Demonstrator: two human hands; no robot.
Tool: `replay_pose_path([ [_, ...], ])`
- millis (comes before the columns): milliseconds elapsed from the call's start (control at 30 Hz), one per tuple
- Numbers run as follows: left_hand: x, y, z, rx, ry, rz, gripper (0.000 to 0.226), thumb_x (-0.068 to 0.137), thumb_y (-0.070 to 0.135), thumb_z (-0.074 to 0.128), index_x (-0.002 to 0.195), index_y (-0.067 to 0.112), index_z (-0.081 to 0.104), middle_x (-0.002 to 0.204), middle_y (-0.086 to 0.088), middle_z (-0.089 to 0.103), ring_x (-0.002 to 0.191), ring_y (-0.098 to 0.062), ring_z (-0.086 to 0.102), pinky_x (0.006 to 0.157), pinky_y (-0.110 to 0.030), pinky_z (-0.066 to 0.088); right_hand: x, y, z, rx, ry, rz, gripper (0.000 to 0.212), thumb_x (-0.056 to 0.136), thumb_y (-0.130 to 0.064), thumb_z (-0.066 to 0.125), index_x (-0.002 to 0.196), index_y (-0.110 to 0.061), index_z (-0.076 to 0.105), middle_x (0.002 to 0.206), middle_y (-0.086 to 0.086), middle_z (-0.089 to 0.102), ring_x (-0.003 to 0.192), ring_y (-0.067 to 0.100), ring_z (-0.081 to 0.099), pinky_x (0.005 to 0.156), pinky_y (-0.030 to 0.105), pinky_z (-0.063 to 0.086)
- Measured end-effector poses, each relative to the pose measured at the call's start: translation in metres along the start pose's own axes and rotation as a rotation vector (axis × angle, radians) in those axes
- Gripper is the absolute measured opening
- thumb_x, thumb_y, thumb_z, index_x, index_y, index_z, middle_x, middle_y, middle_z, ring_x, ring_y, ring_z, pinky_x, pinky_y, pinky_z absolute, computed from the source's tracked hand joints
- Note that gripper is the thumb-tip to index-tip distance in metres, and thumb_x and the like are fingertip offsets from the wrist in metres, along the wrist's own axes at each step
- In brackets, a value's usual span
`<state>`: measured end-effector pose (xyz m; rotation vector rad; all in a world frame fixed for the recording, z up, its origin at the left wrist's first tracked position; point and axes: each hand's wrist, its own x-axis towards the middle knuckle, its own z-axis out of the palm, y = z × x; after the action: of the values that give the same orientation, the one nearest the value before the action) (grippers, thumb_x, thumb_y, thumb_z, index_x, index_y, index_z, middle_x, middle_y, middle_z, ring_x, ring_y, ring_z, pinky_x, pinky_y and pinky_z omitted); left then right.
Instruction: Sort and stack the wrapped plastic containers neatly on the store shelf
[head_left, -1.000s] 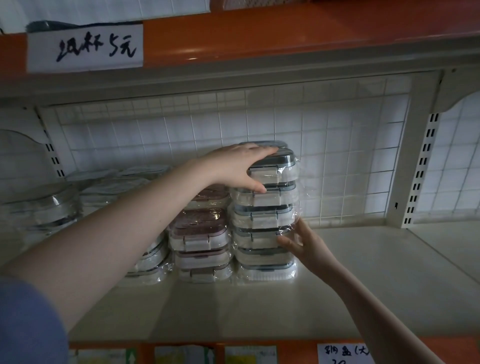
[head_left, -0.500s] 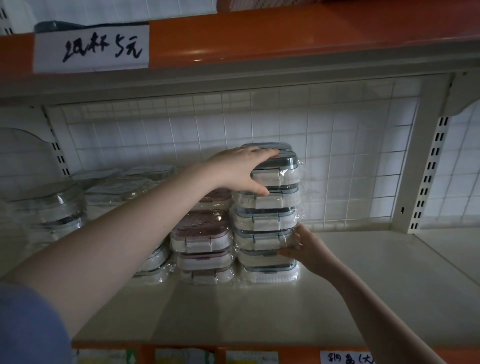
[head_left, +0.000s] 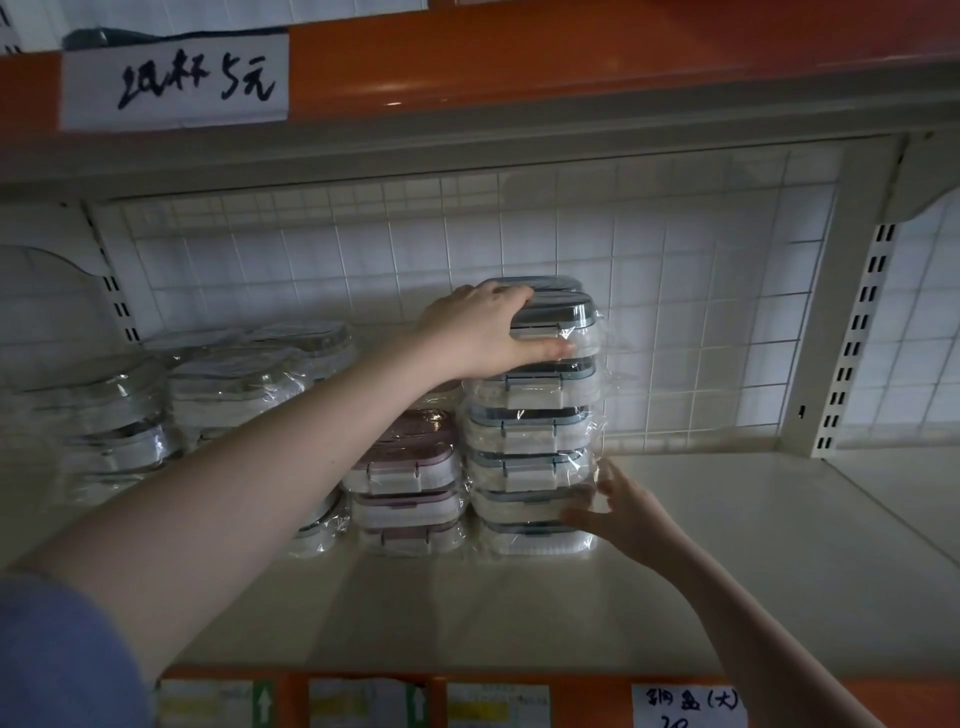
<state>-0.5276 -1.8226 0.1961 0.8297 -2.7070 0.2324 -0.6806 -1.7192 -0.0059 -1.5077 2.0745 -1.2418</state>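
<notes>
Left hand (head_left: 478, 332) on top container (head_left: 558, 325) of the blue-lid stack (head_left: 530, 431): fingers over the dark lid, thumb along the front latch, grip clamped on that container. Right hand (head_left: 621, 512) at the stack's lower right corner, fingers spread and fairly straight, tips against the wrap of the second container from the bottom; grip apart, nothing held. Stack is six high, all film-wrapped, white bodies, dark blue-grey lids, sitting on the cream shelf (head_left: 727, 545) near the back mesh panel (head_left: 675, 270). Top container sits a bit to the right of the ones under it. Just left, touching: shorter pink-lid stack (head_left: 408, 483), three high at the front, more behind it hidden by the forearm. Further left: more wrapped containers with clear lids (head_left: 156, 410), dim, count unclear. Handwritten price label (head_left: 174, 80) on the orange rail above; another label (head_left: 688, 704) on the lower rail, front right. Blue sleeve (head_left: 57, 654) at bottom left.
</notes>
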Motion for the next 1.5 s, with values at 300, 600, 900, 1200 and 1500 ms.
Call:
replay_pose_path([
  [300, 0.002, 0.005, 0.006, -0.005, 0.041, -0.048, 0.078, 0.081, 0.076, 0.038, 0.138, 0.023, 0.039, 0.144, -0.004, 0.042, 0.13, -0.025, 0.041, 0.102, -0.039, 0.035, 0.004, -0.006, 0.005, -0.039, 0.03, -0.009, 0.048, 0.077, -0.017, 0.076, 0.106, -0.026, 0.039, 0.081, -0.024, 0.05, 0.087, 0.009, 0.051, 0.059, 0.011, 0.033],
  [600, 0.006, 0.013, 0.008, 0.025, 0.037, -0.115, 0.074, 0.083, 0.072, 0.04, 0.133, 0.018, 0.041, 0.138, -0.01, 0.045, 0.124, -0.032, 0.043, 0.093, -0.038, 0.038, 0.008, -0.008, 0.008, 0.016, -0.005, 0.004, 0.051, 0.079, -0.008, 0.073, 0.111, -0.022, 0.036, 0.089, -0.011, 0.058, 0.088, 0.01, 0.056, 0.062, 0.005, 0.036],
  [900, 0.005, 0.011, 0.001, -0.085, 0.018, -0.148, 0.079, 0.08, 0.078, 0.038, 0.134, 0.022, 0.045, 0.138, -0.006, 0.046, 0.125, -0.027, 0.043, 0.1, -0.038, 0.038, -0.004, -0.008, 0.003, -0.045, 0.001, -0.011, 0.07, 0.08, -0.022, 0.074, 0.138, -0.02, 0.035, 0.114, -0.011, 0.051, 0.113, 0.014, 0.051, 0.081, 0.022, 0.034],
  [1200, 0.002, 0.012, 0.01, -0.142, 0.107, -0.211, 0.07, 0.087, 0.071, 0.035, 0.131, 0.019, 0.047, 0.136, -0.007, 0.047, 0.122, -0.028, 0.045, 0.095, -0.034, 0.036, -0.008, -0.003, 0.009, 0.01, 0.015, 0.048, 0.056, 0.085, -0.032, 0.067, 0.133, -0.023, 0.039, 0.114, -0.003, 0.062, 0.111, 0.02, 0.058, 0.091, 0.033, 0.045],
  [1500, 0.013, 0.009, 0.016, -0.144, 0.116, -0.251, 0.07, 0.083, 0.076, 0.036, 0.12, 0.02, 0.054, 0.123, -0.003, 0.055, 0.11, -0.026, 0.052, 0.089, -0.036, 0.042, 0.003, -0.008, 0.016, 0.042, 0.052, 0.021, 0.051, 0.087, -0.022, 0.065, 0.13, -0.02, 0.038, 0.091, -0.021, 0.062, 0.092, 0.009, 0.062, 0.082, 0.026, 0.044],
])
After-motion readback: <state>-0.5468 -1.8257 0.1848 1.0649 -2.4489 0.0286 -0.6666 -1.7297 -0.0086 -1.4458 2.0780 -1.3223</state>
